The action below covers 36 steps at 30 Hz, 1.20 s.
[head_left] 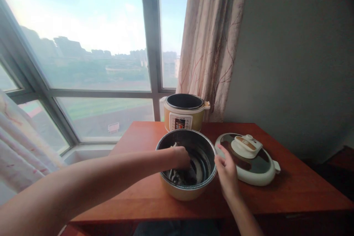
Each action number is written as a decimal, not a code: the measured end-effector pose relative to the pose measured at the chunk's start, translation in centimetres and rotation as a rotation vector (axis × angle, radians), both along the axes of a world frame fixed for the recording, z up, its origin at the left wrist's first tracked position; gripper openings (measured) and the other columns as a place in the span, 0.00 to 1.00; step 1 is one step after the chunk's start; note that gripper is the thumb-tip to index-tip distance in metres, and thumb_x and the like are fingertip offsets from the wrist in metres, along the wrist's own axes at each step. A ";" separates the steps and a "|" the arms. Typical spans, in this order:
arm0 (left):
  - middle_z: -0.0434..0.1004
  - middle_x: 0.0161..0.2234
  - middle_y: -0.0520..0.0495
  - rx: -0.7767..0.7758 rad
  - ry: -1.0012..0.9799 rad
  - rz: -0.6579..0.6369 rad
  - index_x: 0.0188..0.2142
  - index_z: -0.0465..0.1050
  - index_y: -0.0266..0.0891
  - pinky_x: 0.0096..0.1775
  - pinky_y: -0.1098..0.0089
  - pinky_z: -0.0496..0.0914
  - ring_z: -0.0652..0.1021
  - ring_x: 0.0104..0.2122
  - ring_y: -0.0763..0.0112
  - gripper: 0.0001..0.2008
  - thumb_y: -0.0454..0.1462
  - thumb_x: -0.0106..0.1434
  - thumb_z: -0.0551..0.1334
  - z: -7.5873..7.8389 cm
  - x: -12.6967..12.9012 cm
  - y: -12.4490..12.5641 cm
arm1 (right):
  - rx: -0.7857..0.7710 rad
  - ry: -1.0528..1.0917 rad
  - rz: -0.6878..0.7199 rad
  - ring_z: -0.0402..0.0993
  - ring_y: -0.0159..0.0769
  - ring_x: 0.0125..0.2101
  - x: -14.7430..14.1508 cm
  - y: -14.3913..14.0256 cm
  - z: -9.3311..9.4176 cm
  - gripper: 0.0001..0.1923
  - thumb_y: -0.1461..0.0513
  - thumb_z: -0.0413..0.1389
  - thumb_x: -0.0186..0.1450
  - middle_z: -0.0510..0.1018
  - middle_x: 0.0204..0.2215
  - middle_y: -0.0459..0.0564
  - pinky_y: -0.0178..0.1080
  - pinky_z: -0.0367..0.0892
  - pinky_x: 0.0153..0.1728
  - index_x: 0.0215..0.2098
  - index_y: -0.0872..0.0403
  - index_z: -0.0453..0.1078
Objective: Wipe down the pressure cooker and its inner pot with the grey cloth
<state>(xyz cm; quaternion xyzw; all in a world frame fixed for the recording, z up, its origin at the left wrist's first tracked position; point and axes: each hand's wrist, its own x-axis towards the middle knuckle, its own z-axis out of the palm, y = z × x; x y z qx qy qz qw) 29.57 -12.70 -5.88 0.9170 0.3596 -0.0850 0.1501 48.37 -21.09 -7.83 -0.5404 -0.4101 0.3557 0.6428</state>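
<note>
Head camera, looking down at a reddish wooden table (pixel 290 195) by a large window (pixel 83 44). A round inner pot (pixel 186 188), dark inside and pale yellow outside, sits on the table near its front edge; I place everything else by this pot.

My left hand (pixel 181 158) reaches down inside the pot from the left, fingers curled closed. Something pale and thin pokes up just behind the knuckles, and pale streaks lie on the pot's floor beneath the hand, but I cannot tell what they are or whether my hand is gripping anything.

My right hand (pixel 226 171) rests against the pot's right rim, fingers loosely extended and open, holding nothing, steadying the outer wall.

Just right of the pot, almost touching my right hand, a white cooker lid (pixel 260 175) lies flat with its dark glossy face and white handle upward.

Directly behind the pot, at the table's far edge, stands the cooker body (pixel 184 116), yellow, lid off, its cavity dark, control panel facing me.

Behind and right of the pot hangs a pale curtain (pixel 212 40) with reddish branch patterns, against a grey wall (pixel 298 62).
</note>
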 end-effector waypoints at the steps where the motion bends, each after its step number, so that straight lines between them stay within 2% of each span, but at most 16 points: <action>1: 0.80 0.26 0.39 0.045 0.032 -0.006 0.12 0.65 0.37 0.48 0.47 0.69 0.80 0.40 0.45 0.17 0.22 0.51 0.63 0.4 0.0 0.2 | -0.003 -0.002 0.003 0.53 0.30 0.18 0.0 0.0 -0.1 0.37 0.50 0.60 0.56 0.59 0.16 0.37 0.35 0.56 0.20 0.60 0.59 0.68; 5: 0.83 0.38 0.34 0.169 0.122 -0.040 0.24 0.77 0.36 0.47 0.51 0.72 0.80 0.43 0.49 0.13 0.24 0.59 0.59 1.9 0.6 1.2 | -0.016 -0.012 0.012 0.54 0.31 0.19 0.1 0.0 -0.2 0.38 0.49 0.59 0.57 0.59 0.17 0.38 0.35 0.55 0.21 0.61 0.59 0.67; 8: 0.82 0.43 0.31 0.160 0.158 -0.043 0.35 0.81 0.35 0.45 0.53 0.73 0.81 0.44 0.48 0.09 0.27 0.59 0.61 2.5 0.8 1.6 | -0.019 -0.008 0.018 0.55 0.31 0.19 0.1 0.0 -0.2 0.38 0.49 0.59 0.57 0.60 0.17 0.38 0.35 0.56 0.21 0.61 0.60 0.67; 10: 0.82 0.44 0.30 0.122 0.173 -0.031 0.40 0.81 0.35 0.43 0.54 0.74 0.81 0.43 0.45 0.12 0.29 0.56 0.64 2.7 0.8 1.8 | -0.015 0.006 0.023 0.54 0.30 0.18 0.1 0.0 -0.4 0.38 0.49 0.60 0.57 0.61 0.17 0.37 0.34 0.55 0.21 0.61 0.60 0.67; 13: 0.83 0.42 0.32 0.040 0.177 0.001 0.42 0.81 0.35 0.41 0.55 0.74 0.81 0.41 0.45 0.14 0.30 0.55 0.63 3.0 0.5 2.0 | -0.011 0.040 0.029 0.57 0.31 0.19 0.2 0.1 -0.9 0.39 0.48 0.61 0.57 0.65 0.18 0.38 0.34 0.58 0.22 0.61 0.61 0.66; 16: 0.84 0.36 0.37 -0.059 0.166 0.050 0.38 0.81 0.35 0.38 0.61 0.74 0.82 0.36 0.52 0.12 0.29 0.53 0.63 3.5 0.3 2.0 | -0.019 0.094 0.045 0.67 0.34 0.24 0.2 0.2 -1.4 0.40 0.46 0.62 0.57 0.75 0.26 0.45 0.36 0.64 0.26 0.61 0.58 0.66; 18: 0.83 0.33 0.43 -0.133 0.140 0.070 0.37 0.81 0.36 0.35 0.66 0.73 0.81 0.33 0.58 0.12 0.29 0.52 0.64 4.1 0.0 1.9 | -0.078 0.153 0.083 0.70 0.36 0.26 0.3 0.1 -1.6 0.41 0.44 0.62 0.56 0.78 0.31 0.48 0.36 0.66 0.26 0.62 0.55 0.65; 20: 0.83 0.33 0.49 -0.209 0.053 0.096 0.40 0.80 0.39 0.34 0.70 0.73 0.80 0.34 0.62 0.15 0.30 0.51 0.65 5.0 -0.5 1.9 | -0.156 0.205 0.120 0.69 0.36 0.24 0.5 -0.1 -1.6 0.43 0.42 0.62 0.56 0.78 0.30 0.47 0.35 0.64 0.22 0.63 0.53 0.64; 22: 0.83 0.35 0.53 -0.291 -0.142 0.153 0.42 0.79 0.40 0.37 0.71 0.73 0.80 0.36 0.63 0.18 0.31 0.49 0.66 6.0 -1.2 1.9 | -0.187 0.223 0.111 0.67 0.34 0.21 0.8 -0.3 -1.5 0.43 0.41 0.63 0.56 0.75 0.24 0.43 0.34 0.61 0.20 0.62 0.53 0.64; 24: 0.82 0.35 0.53 -0.367 -0.389 0.223 0.42 0.78 0.38 0.39 0.70 0.72 0.79 0.38 0.62 0.19 0.31 0.47 0.66 7.0 -1.9 1.9 | -0.141 0.200 0.043 0.65 0.33 0.20 1.2 -0.6 -1.4 0.42 0.41 0.63 0.56 0.71 0.21 0.40 0.33 0.60 0.19 0.61 0.55 0.66; 26: 0.81 0.35 0.53 -0.384 -0.579 0.259 0.41 0.78 0.37 0.40 0.70 0.72 0.78 0.38 0.62 0.19 0.32 0.46 0.65 7.9 -2.4 1.8 | -0.060 0.151 -0.046 0.68 0.35 0.23 1.5 -1.1 -1.2 0.40 0.41 0.62 0.57 0.73 0.23 0.42 0.34 0.64 0.23 0.59 0.55 0.67; 28: 0.80 0.36 0.52 -0.316 -0.694 0.253 0.41 0.78 0.35 0.42 0.69 0.72 0.78 0.39 0.61 0.18 0.31 0.47 0.63 8.6 -2.3 1.4 | 0.014 0.103 -0.095 0.75 0.39 0.34 1.5 -1.7 -0.5 0.36 0.42 0.61 0.59 0.79 0.33 0.48 0.38 0.71 0.35 0.58 0.54 0.69; 29: 0.80 0.37 0.51 -0.254 -0.729 0.238 0.41 0.78 0.34 0.43 0.69 0.71 0.78 0.40 0.61 0.18 0.31 0.48 0.62 8.9 -2.0 1.0 | 0.040 0.087 -0.092 0.76 0.42 0.42 1.4 -2.1 0.0 0.34 0.42 0.61 0.60 0.80 0.41 0.51 0.41 0.71 0.44 0.57 0.53 0.70; 31: 0.81 0.38 0.49 -0.098 -0.747 0.199 0.41 0.78 0.33 0.45 0.68 0.70 0.78 0.41 0.60 0.17 0.30 0.51 0.60 9.7 -1.1 -0.2 | 0.067 0.068 -0.035 0.72 0.47 0.54 0.9 -2.9 1.2 0.30 0.43 0.60 0.62 0.77 0.53 0.54 0.47 0.65 0.56 0.55 0.51 0.72; 33: 0.82 0.39 0.48 0.078 -0.699 0.170 0.42 0.78 0.35 0.44 0.68 0.70 0.78 0.42 0.59 0.17 0.29 0.54 0.58 10.8 0.1 -1.8 | 0.075 0.079 0.050 0.66 0.48 0.60 0.2 -3.4 2.3 0.29 0.44 0.61 0.62 0.74 0.58 0.53 0.50 0.60 0.62 0.55 0.50 0.73; 36: 0.81 0.46 0.46 0.349 -0.549 0.120 0.48 0.75 0.41 0.44 0.66 0.71 0.79 0.44 0.59 0.21 0.28 0.56 0.58 12.3 2.2 -4.9 | 0.098 0.248 0.193 0.65 0.49 0.62 -0.5 -3.7 3.2 0.29 0.43 0.60 0.62 0.74 0.59 0.51 0.53 0.60 0.63 0.56 0.47 0.72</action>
